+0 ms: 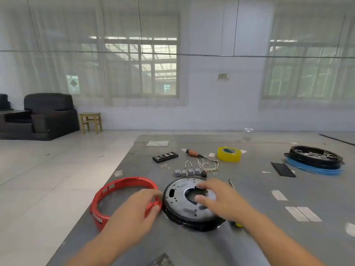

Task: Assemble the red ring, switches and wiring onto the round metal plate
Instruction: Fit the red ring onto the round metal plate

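While the parts lie apart on the grey table (192, 242), I judge the assembly barely begun; my left hand (134, 212) pinches the near-right rim of the red ring (119, 184), thumb and fingers closed on the plastic, and the ring lies flat just beside the round metal plate (178, 200), touching it or nearly so; my right hand (221, 196) spreads over the plate's central hole, fingers loose and curled, resting on the metal rather than gripping it, though motion blur keeps me from being sure. Nothing is mounted on the plate yet; the grey switches (187, 172) sit in a row just beyond it, their pale wiring (207, 164) trailing loose toward the orange-handled screwdriver (193, 153) and the yellow tape roll (229, 154); ring, switches and wires all remain to be fitted. My right forearm hides the plate's right edge and most of a yellow-tipped tool (239, 224) beneath it; the plate's hole pattern is blurred, and the black case (165, 156) farther back is too small to read.
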Available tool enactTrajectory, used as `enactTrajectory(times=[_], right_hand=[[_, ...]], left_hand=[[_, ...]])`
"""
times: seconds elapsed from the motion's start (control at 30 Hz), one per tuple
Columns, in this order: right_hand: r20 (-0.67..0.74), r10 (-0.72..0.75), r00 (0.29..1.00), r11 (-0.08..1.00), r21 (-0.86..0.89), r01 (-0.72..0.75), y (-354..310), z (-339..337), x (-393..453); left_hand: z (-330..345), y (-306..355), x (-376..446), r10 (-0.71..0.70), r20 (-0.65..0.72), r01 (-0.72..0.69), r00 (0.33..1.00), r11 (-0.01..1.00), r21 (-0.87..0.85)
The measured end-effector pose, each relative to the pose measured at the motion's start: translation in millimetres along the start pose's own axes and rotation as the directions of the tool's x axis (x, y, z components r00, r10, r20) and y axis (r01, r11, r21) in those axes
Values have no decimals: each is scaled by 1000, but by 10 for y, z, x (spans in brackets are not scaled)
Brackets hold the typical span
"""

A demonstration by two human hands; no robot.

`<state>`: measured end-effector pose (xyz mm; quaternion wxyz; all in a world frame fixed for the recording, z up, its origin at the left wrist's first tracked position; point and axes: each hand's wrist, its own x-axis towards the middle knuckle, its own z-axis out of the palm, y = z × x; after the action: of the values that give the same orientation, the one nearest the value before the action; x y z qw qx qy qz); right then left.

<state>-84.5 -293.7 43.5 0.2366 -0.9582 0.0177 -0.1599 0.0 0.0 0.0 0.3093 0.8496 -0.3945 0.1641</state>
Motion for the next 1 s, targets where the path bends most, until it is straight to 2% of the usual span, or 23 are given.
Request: enactTrajectory(times=[0.07, 0.1, 0.17, 0.27, 0.4, 0.5, 0.73, 1.0], right_hand=[[69, -9, 998, 967, -253, 26, 37, 313, 63], [88, -12, 996, 945, -325, 40, 61, 490, 50], [78, -34, 996, 915, -398, 63, 88, 735, -2], [6, -76, 997, 905, -419, 71, 157, 789, -19], [33, -117, 993, 895, -429, 120, 166, 777, -16], [11, -113, 994, 894, -436, 106, 143, 799, -13], [-9, -79, 997, 843, -534, 62, 107, 926, 14], [-93, -150, 984, 814, -577, 69, 73, 889, 103]], left_hand=[[146, 10, 260, -87, -11, 87, 996, 961, 262], [235, -29, 324, -152, 2, 138, 988, 902, 410], [362, -83, 356, -276, 11, 224, 961, 802, 553], [492, -265, 239, -287, -7, 240, 958, 790, 564], [541, -323, 255, -284, 36, 218, 958, 805, 553], [530, -306, 283, -293, 73, 204, 953, 805, 557], [511, -321, 281, -298, 68, 218, 952, 819, 531], [490, -279, 251, -276, 65, 195, 959, 808, 556]])
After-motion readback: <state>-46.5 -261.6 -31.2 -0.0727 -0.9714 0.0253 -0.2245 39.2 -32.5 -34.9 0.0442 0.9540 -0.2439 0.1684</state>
